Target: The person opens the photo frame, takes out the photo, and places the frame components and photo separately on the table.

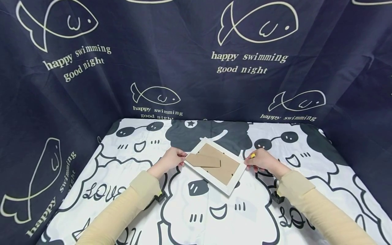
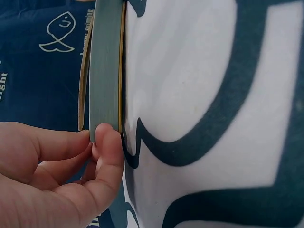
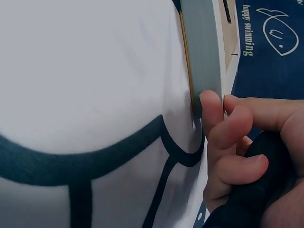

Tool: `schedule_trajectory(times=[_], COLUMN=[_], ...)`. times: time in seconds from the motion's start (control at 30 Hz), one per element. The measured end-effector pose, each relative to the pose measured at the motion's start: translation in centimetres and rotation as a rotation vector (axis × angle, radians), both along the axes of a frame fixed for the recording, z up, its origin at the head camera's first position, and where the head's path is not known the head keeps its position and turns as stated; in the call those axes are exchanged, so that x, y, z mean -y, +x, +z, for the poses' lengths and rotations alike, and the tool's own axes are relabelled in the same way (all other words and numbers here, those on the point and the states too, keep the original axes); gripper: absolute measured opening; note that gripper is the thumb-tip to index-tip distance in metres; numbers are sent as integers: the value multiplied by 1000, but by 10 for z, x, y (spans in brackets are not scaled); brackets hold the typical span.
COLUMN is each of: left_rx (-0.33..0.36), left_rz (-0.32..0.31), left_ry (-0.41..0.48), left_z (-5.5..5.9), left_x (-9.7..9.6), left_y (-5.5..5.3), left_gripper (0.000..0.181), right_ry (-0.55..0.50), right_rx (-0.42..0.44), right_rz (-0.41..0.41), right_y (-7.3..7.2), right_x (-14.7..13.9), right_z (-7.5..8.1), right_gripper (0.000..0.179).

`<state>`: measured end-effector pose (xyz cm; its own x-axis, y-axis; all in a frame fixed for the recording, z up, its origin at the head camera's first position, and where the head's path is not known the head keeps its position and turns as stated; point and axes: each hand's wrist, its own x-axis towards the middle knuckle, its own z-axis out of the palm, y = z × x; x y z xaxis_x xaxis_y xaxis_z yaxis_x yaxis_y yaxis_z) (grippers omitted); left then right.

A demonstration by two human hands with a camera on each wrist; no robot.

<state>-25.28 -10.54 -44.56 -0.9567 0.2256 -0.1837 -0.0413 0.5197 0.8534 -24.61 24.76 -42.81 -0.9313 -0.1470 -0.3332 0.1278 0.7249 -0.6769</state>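
Note:
A white picture frame (image 1: 210, 177) is held back side up, turned cornerwise, close over the patterned cloth. Its brown backing board (image 1: 229, 169) and a brown easel stand (image 1: 203, 161) face up, with small dark tabs along the board's edge. At the left corner, my left hand (image 1: 171, 159) pinches the frame between thumb and fingers. My right hand (image 1: 262, 160) pinches the opposite corner, and a dark object (image 3: 259, 183) lies in its palm. Something yellow (image 1: 252, 155) shows by that hand in the head view; what the object is I cannot tell.
A white cloth (image 1: 196, 234) with black cartoon drawings covers the table. Dark blue curtains (image 1: 190, 68) with fish prints and lettering stand behind it and on both sides. A black wrist device (image 1: 278, 196) sits under the right cuff, another (image 1: 159, 196) under the left.

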Motion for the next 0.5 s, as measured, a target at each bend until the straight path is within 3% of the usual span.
schedule_trajectory(times=[0.23, 0.5], left_rx=[12, 30], left_rz=[8, 65], left_ry=[-24, 18], left_z=[6, 6], left_x=[-1, -2], left_y=[-2, -8], left_gripper=[17, 17], right_ry=[-49, -47], right_rx=[17, 64], right_rz=[-17, -36], right_y=[4, 11], right_x=[-1, 3], right_z=[-1, 1], right_gripper=[16, 15])
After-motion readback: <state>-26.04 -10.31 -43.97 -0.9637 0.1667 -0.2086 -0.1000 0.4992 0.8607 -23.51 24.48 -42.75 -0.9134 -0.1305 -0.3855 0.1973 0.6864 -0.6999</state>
